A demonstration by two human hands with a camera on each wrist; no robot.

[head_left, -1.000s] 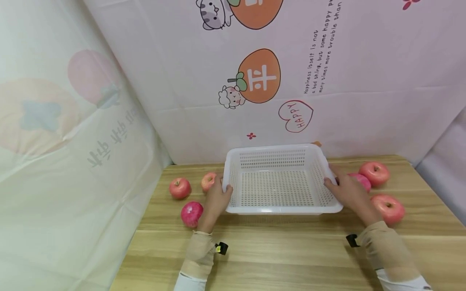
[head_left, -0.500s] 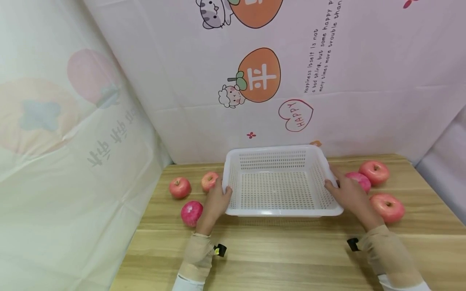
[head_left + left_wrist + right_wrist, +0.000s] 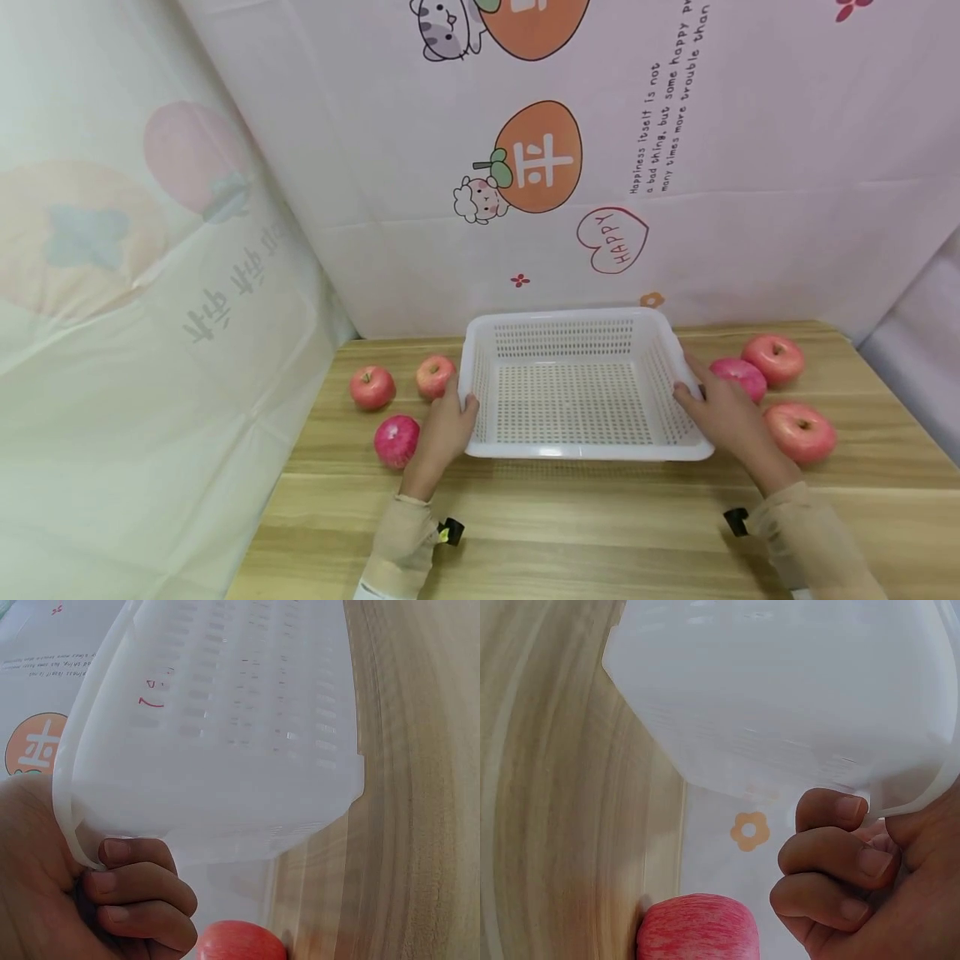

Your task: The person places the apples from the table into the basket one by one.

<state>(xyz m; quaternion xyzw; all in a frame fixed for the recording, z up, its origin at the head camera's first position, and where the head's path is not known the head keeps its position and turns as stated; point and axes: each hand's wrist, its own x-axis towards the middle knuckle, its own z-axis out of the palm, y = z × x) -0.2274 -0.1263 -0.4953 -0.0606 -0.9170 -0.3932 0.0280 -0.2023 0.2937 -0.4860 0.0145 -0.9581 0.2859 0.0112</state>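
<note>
A white perforated plastic basket is held between both hands over the wooden table, with nothing inside it. The left hand grips its left rim, thumb over the edge; in the left wrist view the fingers of the left hand curl under the rim of the basket. On the opposite side the right hand grips the right rim. The right wrist view shows that hand with fingers curled beneath the rim of the basket.
Left of the basket lie two red apples and a darker pink one. To the right are a pink apple and two larger red apples. A printed cloth hangs behind the wooden table.
The basket and both hands have shifted slightly toward the table's front edge. Both hands keep their grip, and the apples stay in place.
</note>
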